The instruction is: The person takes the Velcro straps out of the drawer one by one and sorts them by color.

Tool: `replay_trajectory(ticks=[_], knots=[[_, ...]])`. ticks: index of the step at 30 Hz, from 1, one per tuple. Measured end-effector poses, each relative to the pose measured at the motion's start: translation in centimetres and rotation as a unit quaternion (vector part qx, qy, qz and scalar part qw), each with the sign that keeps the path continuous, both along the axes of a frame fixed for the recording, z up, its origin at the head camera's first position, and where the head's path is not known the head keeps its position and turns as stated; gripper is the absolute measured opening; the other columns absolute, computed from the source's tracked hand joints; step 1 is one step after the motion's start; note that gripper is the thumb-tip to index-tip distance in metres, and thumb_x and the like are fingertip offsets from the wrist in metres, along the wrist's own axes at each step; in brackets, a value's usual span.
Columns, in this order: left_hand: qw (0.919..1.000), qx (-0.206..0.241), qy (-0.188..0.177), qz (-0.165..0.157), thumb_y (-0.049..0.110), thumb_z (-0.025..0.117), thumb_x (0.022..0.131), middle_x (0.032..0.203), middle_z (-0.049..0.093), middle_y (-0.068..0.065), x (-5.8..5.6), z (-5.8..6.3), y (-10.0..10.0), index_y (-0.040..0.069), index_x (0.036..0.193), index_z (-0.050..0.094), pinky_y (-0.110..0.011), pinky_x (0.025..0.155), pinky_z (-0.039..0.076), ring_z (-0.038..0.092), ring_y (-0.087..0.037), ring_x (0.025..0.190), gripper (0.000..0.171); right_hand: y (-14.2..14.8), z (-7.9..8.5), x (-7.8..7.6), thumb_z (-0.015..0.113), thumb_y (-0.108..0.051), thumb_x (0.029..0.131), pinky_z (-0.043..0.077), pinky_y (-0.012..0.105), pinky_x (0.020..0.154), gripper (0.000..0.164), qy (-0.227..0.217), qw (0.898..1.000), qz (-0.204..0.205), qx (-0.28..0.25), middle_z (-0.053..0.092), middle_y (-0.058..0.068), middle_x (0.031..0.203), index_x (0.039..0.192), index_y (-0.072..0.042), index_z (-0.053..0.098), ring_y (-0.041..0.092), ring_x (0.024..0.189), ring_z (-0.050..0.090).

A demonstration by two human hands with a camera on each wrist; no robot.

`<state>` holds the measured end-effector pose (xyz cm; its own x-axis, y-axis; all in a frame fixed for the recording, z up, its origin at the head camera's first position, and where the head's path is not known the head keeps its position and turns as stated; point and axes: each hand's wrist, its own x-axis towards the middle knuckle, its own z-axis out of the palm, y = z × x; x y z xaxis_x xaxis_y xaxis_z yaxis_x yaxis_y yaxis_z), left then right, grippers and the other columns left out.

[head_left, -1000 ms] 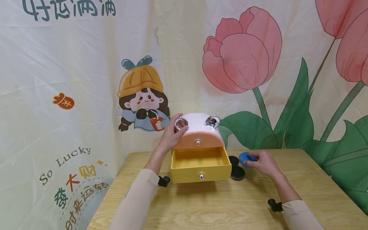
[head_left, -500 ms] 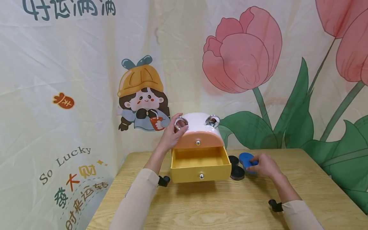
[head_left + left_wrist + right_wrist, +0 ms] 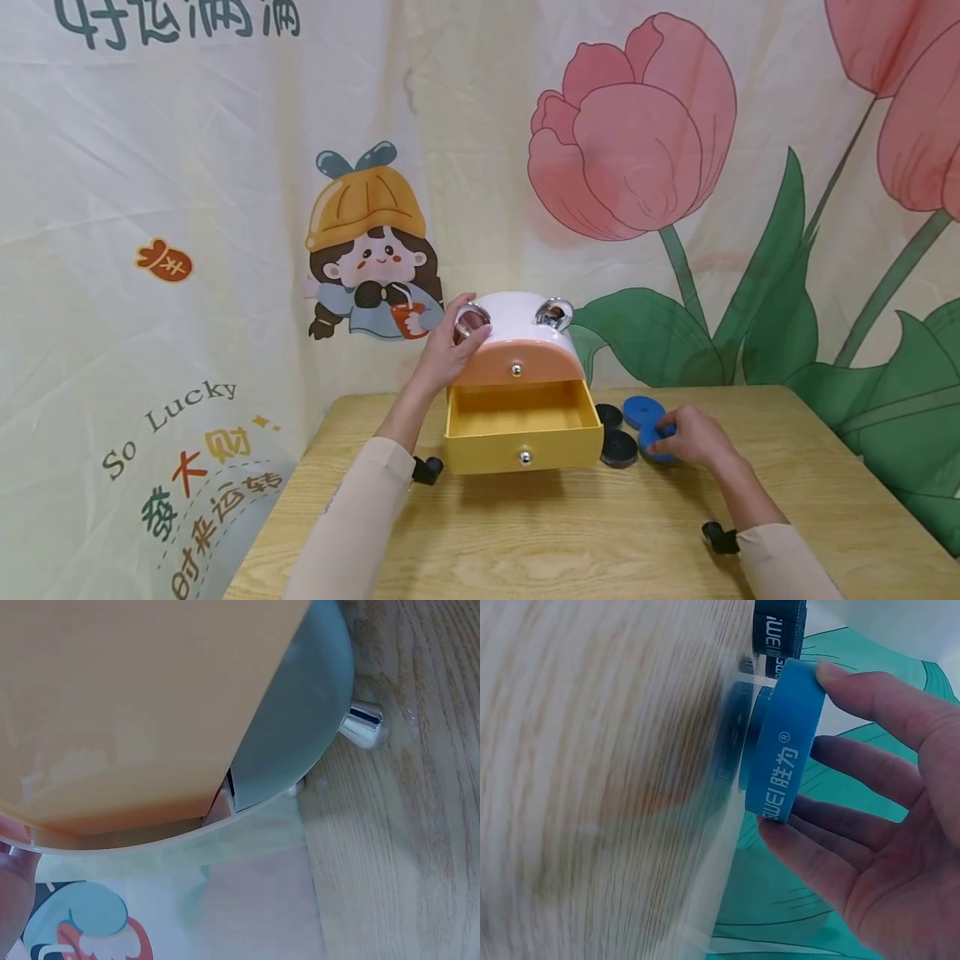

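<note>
A small drawer cabinet (image 3: 517, 315) with a white domed top and silver ring ears stands at the back of the table. My left hand (image 3: 444, 354) holds its upper left side, thumb and fingers around the left ear. The yellow drawer (image 3: 525, 450) is pulled out, its visible inside bare. To the right, my right hand (image 3: 699, 435) pinches a flat blue tape roll (image 3: 784, 742) by its rim between thumb and fingers, low over the table. Just behind lies a second blue roll (image 3: 642, 410). Beside these are two black rolls (image 3: 618, 450), next to the drawer's right side.
The wooden table (image 3: 525, 542) reaches back to a printed cloth (image 3: 480, 167) with tulips and a cartoon girl. Black wrist mounts (image 3: 720, 537) sit by both forearms. The peach top drawer (image 3: 517, 360) is closed.
My right hand has drawn one blue roll toward me and slightly right, uncovering more of the other blue roll behind it. My left hand stays on the cabinet.
</note>
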<state>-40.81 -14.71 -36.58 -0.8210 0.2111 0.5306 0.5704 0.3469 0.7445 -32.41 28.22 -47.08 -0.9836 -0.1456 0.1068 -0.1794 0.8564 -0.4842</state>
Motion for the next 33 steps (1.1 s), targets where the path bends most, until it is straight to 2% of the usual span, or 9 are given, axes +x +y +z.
replay_trajectory(ticks=[8,17,26,33], knots=[[0.9999,0.008,-0.01,-0.007,0.043,0.072,0.098,0.13,0.06,-0.014,0.19,0.08,0.0,0.039,0.154,0.04,-0.047,0.102,0.052,0.062,-0.029,0.113,0.064,-0.21,-0.33,-0.33,0.09,-0.023,0.079,0.058,0.054,0.087,0.047,-0.012,1.0,-0.006,0.016,0.074,0.025,0.113,0.111,0.008,0.075,0.042,0.106,0.068],[1.0,0.002,-0.003,-0.006,0.04,0.072,0.099,0.128,0.061,-0.015,0.07,0.08,0.01,0.024,0.158,0.038,-0.049,0.102,0.052,0.063,-0.03,0.112,0.07,-0.27,-0.56,-0.37,0.09,-0.023,0.08,0.06,0.049,0.082,0.047,-0.031,0.999,-0.016,0.01,0.073,0.025,0.115,0.113,0.008,0.075,0.037,0.103,0.069],[0.9999,0.004,-0.009,-0.007,0.042,0.071,0.099,0.13,0.061,-0.015,0.05,-0.01,0.01,0.029,0.157,0.038,-0.047,0.101,0.054,0.063,-0.03,0.113,0.068,-0.25,-0.83,-0.44,0.09,-0.023,0.081,0.061,0.048,0.081,0.048,-0.037,0.999,-0.026,0.012,0.071,0.028,0.118,0.115,0.008,0.073,0.036,0.099,0.07],[0.9999,0.003,-0.008,-0.006,0.041,0.071,0.099,0.132,0.06,-0.015,0.05,0.01,-0.03,0.027,0.158,0.038,-0.049,0.103,0.052,0.062,-0.031,0.114,0.069,-0.26,-0.89,-0.52,0.091,-0.026,0.08,0.059,0.053,0.087,0.051,-0.028,0.999,-0.027,0.029,0.072,0.026,0.116,0.114,0.008,0.073,0.038,0.103,0.069]])
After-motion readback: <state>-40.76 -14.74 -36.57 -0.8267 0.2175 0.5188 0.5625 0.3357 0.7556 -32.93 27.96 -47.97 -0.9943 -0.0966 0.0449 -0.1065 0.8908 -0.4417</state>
